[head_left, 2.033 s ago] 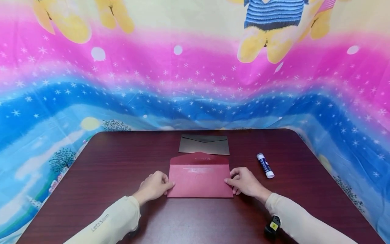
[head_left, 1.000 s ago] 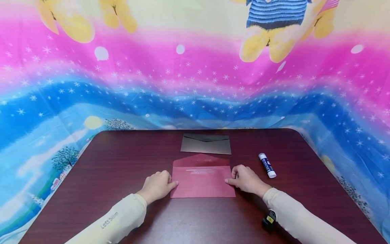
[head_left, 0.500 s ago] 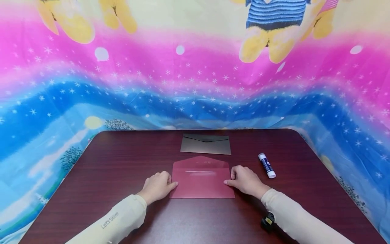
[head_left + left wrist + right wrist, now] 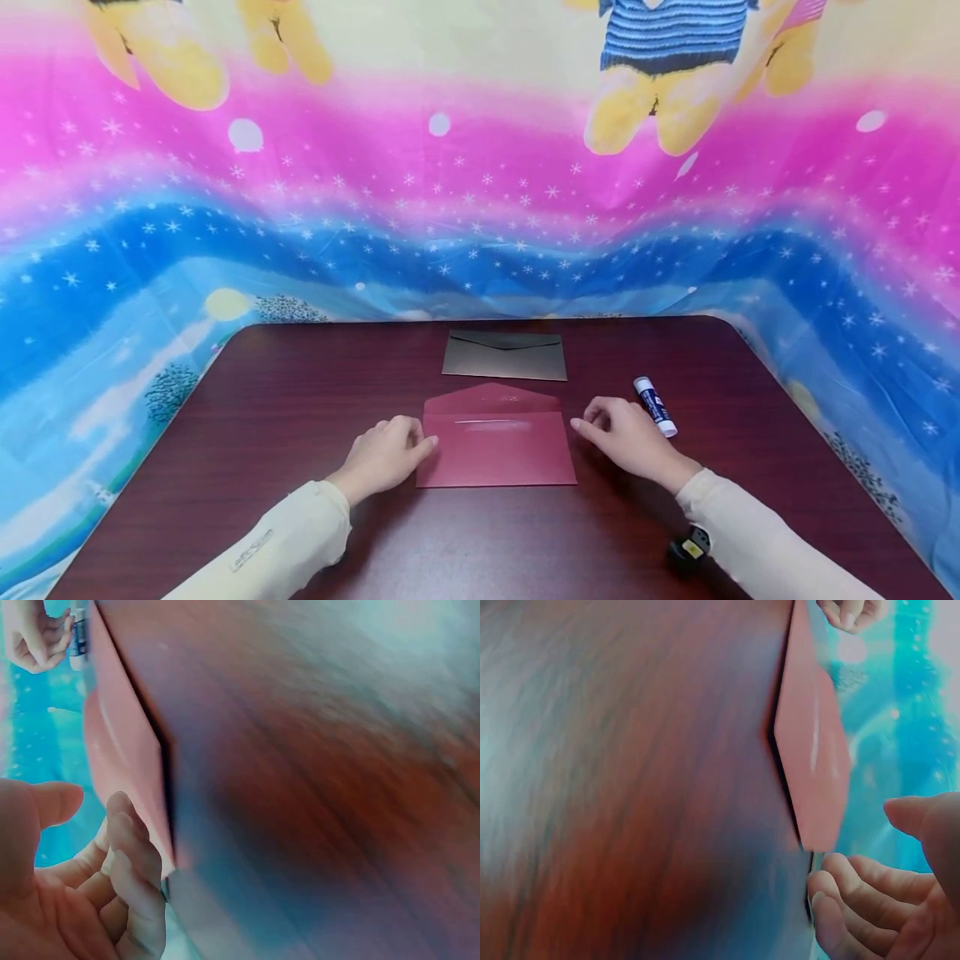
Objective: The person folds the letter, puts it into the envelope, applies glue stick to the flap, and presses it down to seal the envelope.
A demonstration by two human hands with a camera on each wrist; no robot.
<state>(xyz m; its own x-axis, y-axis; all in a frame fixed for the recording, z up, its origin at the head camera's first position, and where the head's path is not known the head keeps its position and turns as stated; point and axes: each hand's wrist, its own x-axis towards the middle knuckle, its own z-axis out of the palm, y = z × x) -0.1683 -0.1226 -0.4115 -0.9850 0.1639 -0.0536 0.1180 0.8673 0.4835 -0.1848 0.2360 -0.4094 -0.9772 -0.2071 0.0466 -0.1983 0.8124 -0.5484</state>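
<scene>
A red envelope (image 4: pixel 498 457) lies on the table with its pointed flap (image 4: pixel 491 398) unfolded toward the far side. My left hand (image 4: pixel 379 454) is at its left edge. In the left wrist view that hand's thumb stands apart from its loosely bent fingers, which are close to the envelope (image 4: pixel 124 731); whether they touch it I cannot tell. To the right of the envelope, my right hand (image 4: pixel 630 435) hovers clear of it, thumb and fingers apart and holding nothing. A glue stick (image 4: pixel 652 404) with white ends lies just beyond the right hand, partly overlapped by it.
A grey-brown envelope (image 4: pixel 506 363) with its flap down lies behind the red one. The dark red wooden table (image 4: pixel 300 375) has rounded far corners. A colourful printed cloth (image 4: pixel 480 208) hangs around its back and sides.
First both hands held the red envelope by its sides and shifted it slightly toward me. Since then the right hand has let go and moved right, toward the glue stick; the left thumb has lifted.
</scene>
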